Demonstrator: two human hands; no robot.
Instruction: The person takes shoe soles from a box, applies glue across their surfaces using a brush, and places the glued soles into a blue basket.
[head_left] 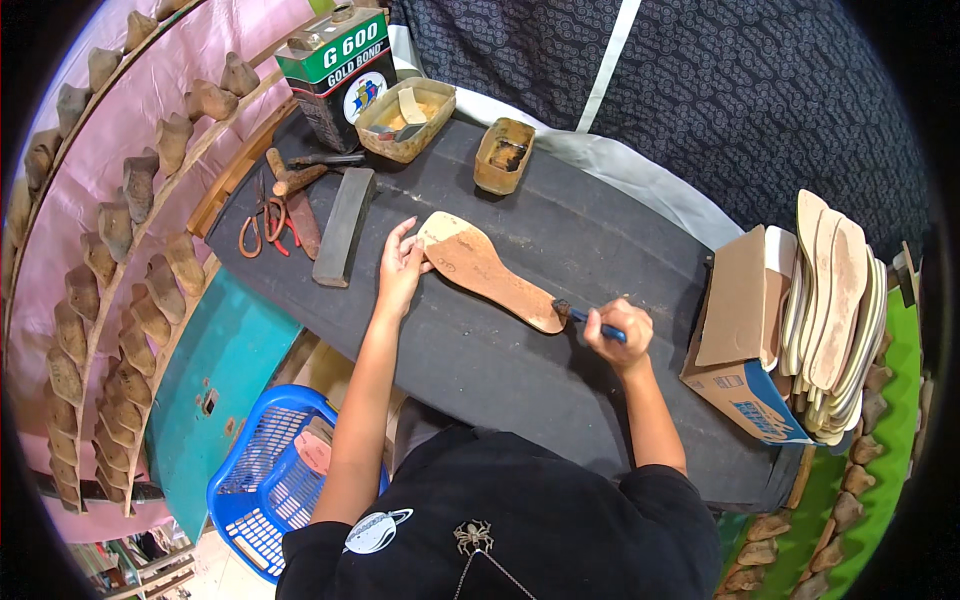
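Resting the part-open fingers (403,230) of the left hand (400,268) against the broad, pale-tipped end of a flat, orange-brown sole-shaped piece (490,273); hard to make out whether pinching the edge or merely steadying it. Gripping a blue-handled, dark-bristled brush (580,315) in the curled fingers of the right hand (625,328), bristles touching the narrow end of the piece. As for the piece, lying slantwise near the middle of the black-covered worktop (480,370), well to the left of a stack of pale soles (838,290).

To brush well, hold the broad end firmly enough to prevent turning, fingertips clear of the bristles' path. Draw the brush lightly, with even strokes running off over the edge rather than back onto it, so as not to leave a ridge. Best to load sparingly from the small yellowish-brown tub (495,180) beyond, probably the coating's source, judging by the dark residue (508,153) inside.
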